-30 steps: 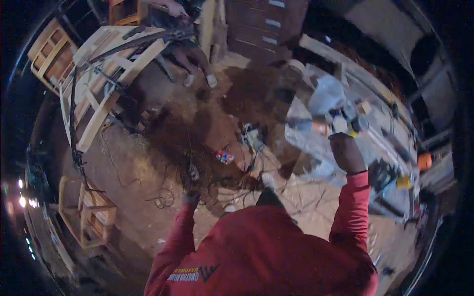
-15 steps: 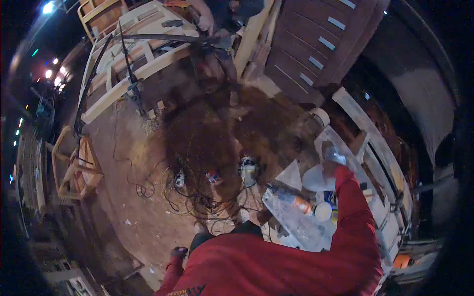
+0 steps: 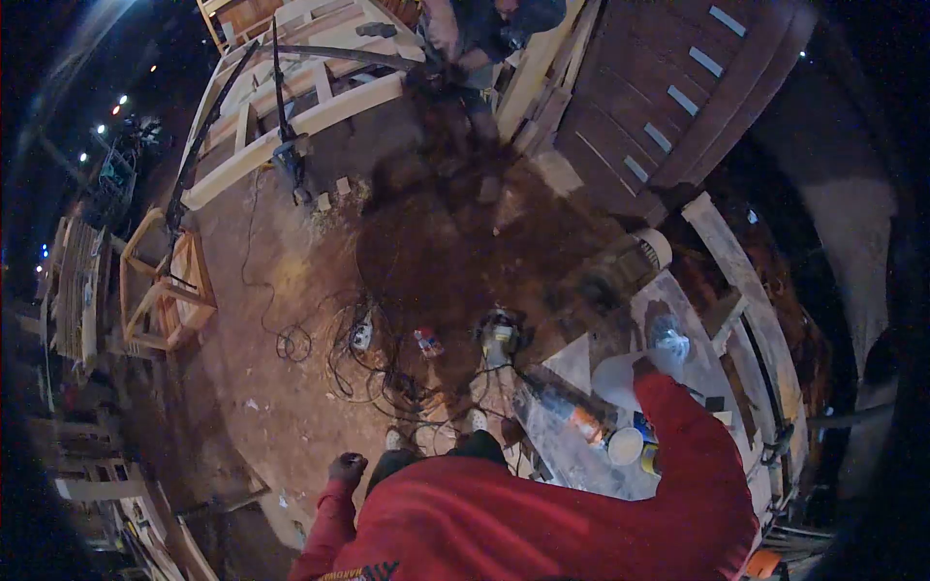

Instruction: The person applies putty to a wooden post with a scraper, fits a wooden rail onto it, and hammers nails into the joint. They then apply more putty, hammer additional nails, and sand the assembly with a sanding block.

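Observation:
My right hand (image 3: 644, 368) reaches over the low work surface on the right, close against a whitish plastic jug (image 3: 614, 382). A clear, shiny plastic piece (image 3: 670, 341) lies just beyond the fingers, which are dark and mostly hidden. Nearer my body on that surface stand a round pale-lidded tub (image 3: 625, 446), an orange-labelled container (image 3: 585, 424) and a yellow can (image 3: 650, 459). Low on the left, my left hand (image 3: 347, 468) hangs beside my body with its fingers curled in, over the floor.
Cables (image 3: 373, 373) coil on the dirt floor near my feet, beside a power tool (image 3: 499, 339). A person (image 3: 475, 39) bends by a wooden frame (image 3: 300, 126) at the back. A brown panelled door (image 3: 659, 97) leans at back right; a small wooden frame (image 3: 170, 290) sits left.
The view has swung slightly, so the scene sits further right. My left hand shows a little higher. The person at the back leans lower. My right hand stays by the jug.

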`<state>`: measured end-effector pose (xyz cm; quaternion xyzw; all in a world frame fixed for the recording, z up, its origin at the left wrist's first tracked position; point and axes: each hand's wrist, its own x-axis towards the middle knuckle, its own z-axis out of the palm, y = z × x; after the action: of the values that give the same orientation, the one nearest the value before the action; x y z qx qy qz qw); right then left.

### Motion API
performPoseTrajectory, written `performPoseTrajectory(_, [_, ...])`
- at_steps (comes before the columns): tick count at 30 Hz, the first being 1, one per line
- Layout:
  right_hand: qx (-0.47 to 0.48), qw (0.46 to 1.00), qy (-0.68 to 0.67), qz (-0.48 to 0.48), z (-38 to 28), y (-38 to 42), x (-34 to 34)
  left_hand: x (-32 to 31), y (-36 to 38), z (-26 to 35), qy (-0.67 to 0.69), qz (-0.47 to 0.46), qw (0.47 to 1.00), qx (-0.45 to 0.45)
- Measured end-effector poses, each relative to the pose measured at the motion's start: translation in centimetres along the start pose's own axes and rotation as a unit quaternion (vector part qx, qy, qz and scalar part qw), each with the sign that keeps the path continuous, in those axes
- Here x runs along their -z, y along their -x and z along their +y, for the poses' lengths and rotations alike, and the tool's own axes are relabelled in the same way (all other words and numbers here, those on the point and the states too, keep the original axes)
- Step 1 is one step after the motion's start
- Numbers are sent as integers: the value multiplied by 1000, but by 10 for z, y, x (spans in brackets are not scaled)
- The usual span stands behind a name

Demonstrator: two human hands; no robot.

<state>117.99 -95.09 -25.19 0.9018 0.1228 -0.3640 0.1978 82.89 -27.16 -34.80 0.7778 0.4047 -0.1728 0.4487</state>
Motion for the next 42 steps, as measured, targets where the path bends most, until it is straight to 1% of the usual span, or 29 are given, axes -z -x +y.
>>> performPoseTrajectory(1, [3,1000,0,0,2,4,-2,-2,-3,-4,19,1,1000,-5])
performPoseTrajectory(4, [6,1000,5,-4,0,12,-5,-4,-2,-16,49,4,998,27])
performPoseTrajectory(7, [9,1000,13,-9,-5,14,-10,-7,5,-13,3,-22,999,33])
performPoseTrajectory(10, [16,1000,24,-4,1,14,-8,-8,14,-3,-5,-26,1000,5])
performPoseTrajectory(13, [20,999,32,0,7,15,-2,-16,14,-3,14,-2,1000,17])
performPoseTrajectory(16, [36,998,42,5,8,17,3,-21,14,-7,-15,21,1000,-17])
performPoseTrajectory(19, [54,997,57,8,7,20,9,-19,22,7,-125,3,992,-6])
performPoseTrajectory(22, [70,996,58,15,4,25,16,-34,-8,-54,-183,-14,978,-95])
performPoseTrajectory(25, [100,993,41,38,2,37,23,-26,9,-15,-126,-18,992,-4])
performPoseTrajectory(28, [156,984,-2,90,-3,55,40,-30,-1,4,-116,-31,992,35])
performPoseTrajectory(29, [163,980,-23,113,0,62,50,-28,-4,9,-124,-32,990,-53])
performPoseTrajectory(30, [157,978,-49,126,3,73,59,-31,-18,7,-101,-44,992,-66])
performPoseTrajectory(31, [72,966,-139,208,25,61,16,-38,-34,1,-79,-59,992,-78])
performPoseTrajectory(32, [136,945,-90,282,57,36,-30,-48,-49,6,-55,-73,992,-89])
performPoseTrajectory(33, [33,940,-314,127,57,69,-4,-52,-51,35,20,-147,987,-56])
performPoseTrajectory(34, [73,888,-297,342,38,113,37,-60,-48,72,53,-180,980,-70])
performPoseTrajectory(36, [60,821,-428,372,42,134,36,-76,-32,149,129,-229,961,-85])
performPoseTrajectory(37, [43,776,-546,314,36,156,45,-84,-20,191,161,-273,944,-92])
performPoseTrajectory(38, [33,714,-652,253,30,184,68,-96,-10,227,196,-309,926,-95])
performPoseTrajectory(39, [28,638,-747,186,22,204,87,-112,-9,252,92,-310,910,-259])
performPoseTrajectory(40, [69,620,-762,173,14,215,98,-122,13,292,109,-371,881,-272])
performPoseTrajectory(41, [111,602,-775,157,4,224,106,-132,35,333,124,-433,848,-279])
performPoseTrajectory(42, [155,583,-785,140,-7,230,114,-132,87,394,260,-539,791,-128])
